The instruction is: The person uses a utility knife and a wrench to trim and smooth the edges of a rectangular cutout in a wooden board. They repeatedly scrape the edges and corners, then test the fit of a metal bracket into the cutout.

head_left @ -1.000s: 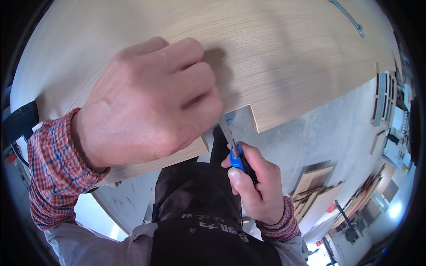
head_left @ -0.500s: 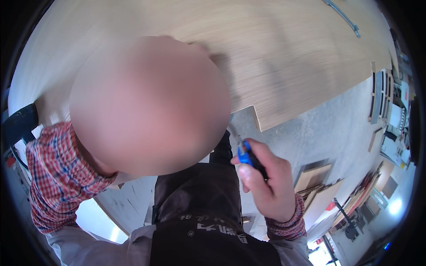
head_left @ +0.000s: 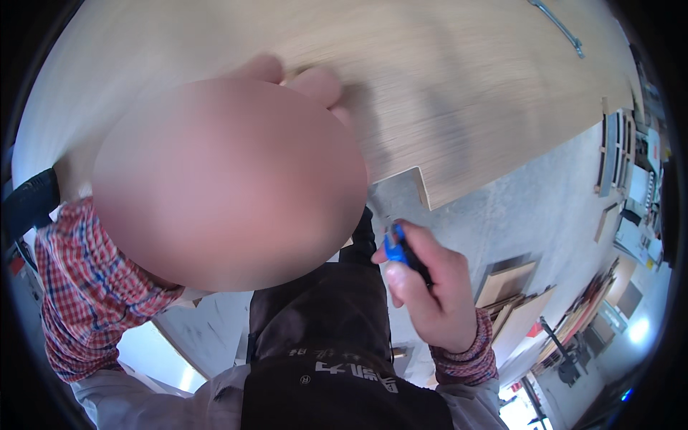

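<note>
Over a large pale wooden board (head_left: 473, 107), my left hand (head_left: 319, 87) is reaching out. A blurred oval covers most of it. Several fingertips show beyond the oval at the board's surface, and what lies under the palm is hidden. My right hand (head_left: 441, 287) is closed around a blue-and-black handle with a bit of metal at its front, which looks like a utility knife (head_left: 398, 247). It is held off the board, below a notch in the near edge, above the floor.
A metal wrench (head_left: 559, 29) lies on the board at the far right. The black handle of a tool (head_left: 32, 201) stands at the left rim. Wooden panels (head_left: 512, 279) lean at the right, and racks (head_left: 613, 154) stand farther back.
My left hand and forearm have shifted slightly left, and more fingertips show beyond the blurred oval. My right hand has hardly moved and keeps hold of the utility knife.
</note>
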`<move>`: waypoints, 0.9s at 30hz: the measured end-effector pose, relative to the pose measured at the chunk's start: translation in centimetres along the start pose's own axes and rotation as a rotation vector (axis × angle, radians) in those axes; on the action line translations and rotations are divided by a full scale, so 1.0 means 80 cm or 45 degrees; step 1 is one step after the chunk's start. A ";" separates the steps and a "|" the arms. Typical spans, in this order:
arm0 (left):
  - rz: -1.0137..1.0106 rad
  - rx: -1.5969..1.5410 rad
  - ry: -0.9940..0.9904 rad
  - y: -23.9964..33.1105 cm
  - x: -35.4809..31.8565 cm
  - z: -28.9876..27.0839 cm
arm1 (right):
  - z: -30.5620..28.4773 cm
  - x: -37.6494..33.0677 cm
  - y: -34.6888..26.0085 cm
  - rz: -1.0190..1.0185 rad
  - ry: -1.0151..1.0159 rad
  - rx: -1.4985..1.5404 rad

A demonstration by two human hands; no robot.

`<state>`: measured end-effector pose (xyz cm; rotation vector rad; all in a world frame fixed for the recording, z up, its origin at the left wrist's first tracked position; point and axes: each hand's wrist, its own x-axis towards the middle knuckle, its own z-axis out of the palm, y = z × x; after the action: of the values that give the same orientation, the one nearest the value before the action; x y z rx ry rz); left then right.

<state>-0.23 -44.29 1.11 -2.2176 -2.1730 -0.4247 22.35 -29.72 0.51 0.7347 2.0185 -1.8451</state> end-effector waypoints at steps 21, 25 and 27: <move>0.089 0.092 -0.333 0.010 -0.005 -0.030 | 0.018 0.025 0.067 -0.506 0.040 -0.022; 0.095 0.077 -0.286 0.009 -0.003 -0.029 | 0.013 0.016 0.035 -0.251 -0.260 0.190; 0.127 0.087 -0.282 0.000 0.001 -0.026 | 0.002 0.011 0.021 0.036 -0.431 0.479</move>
<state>-0.65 -44.66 3.15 -2.4253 -2.1233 -0.1050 22.57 -29.69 -1.40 0.4924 1.4660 -2.1886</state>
